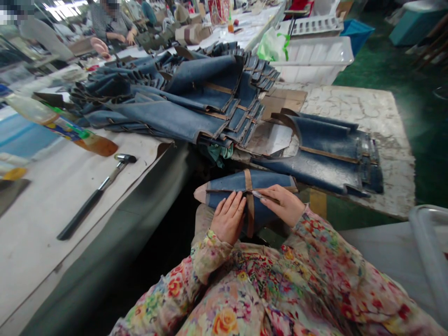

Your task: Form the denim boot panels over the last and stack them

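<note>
A blue leather-like piece (229, 182) with brown strips crossing it and a pale, tapered end lies over my lap. My left hand (229, 218) rests flat on it, fingers stretched out just left of the crossing strip. In my right hand (284, 203) is a slim tool (257, 194) whose pale, narrow tip touches the piece by the seam where the strips meet. The tool's exact kind is hard to make out, and its handle is mostly covered by my fingers.
A big pile of blue pieces (168, 107) lies ahead, with a smaller stack (325, 149) on the worn board (395, 172) at right. On the left table are a hammer (94, 200) and a bottle (70, 130). A white crate (311, 56) stands behind; a person (108, 25) works far left.
</note>
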Motion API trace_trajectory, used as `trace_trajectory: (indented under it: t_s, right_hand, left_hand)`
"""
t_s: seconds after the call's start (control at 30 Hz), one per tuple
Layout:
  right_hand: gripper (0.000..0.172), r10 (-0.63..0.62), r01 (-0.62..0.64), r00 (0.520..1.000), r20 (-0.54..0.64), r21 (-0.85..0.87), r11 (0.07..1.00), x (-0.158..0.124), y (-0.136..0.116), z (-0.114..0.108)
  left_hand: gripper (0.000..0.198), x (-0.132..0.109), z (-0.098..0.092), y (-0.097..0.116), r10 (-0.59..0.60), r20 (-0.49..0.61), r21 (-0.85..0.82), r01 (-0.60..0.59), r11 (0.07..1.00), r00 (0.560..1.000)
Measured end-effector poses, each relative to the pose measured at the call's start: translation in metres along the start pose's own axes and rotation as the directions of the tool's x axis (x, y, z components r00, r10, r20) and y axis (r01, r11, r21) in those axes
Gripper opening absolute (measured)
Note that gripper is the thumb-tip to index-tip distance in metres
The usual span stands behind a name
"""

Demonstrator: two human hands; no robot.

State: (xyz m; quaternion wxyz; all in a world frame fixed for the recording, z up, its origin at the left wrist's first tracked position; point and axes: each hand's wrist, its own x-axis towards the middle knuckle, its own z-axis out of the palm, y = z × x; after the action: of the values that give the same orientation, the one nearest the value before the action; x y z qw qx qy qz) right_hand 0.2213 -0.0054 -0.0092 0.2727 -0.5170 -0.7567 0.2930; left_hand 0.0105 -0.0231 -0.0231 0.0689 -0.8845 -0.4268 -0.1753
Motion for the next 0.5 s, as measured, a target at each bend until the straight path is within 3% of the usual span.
trace_trajectory:
  t_s: [0.5]
  right_hand:
    - [0.034, -0.052, 0.090, 0.973, 0.226, -0.163, 0.983, 0.018, -0.003, -0.015]
  left_hand:
    - [0.038, 0.008, -0.006, -0.004, -0.054, -0.017, -0.050, 0.053, 0.997, 0.998]
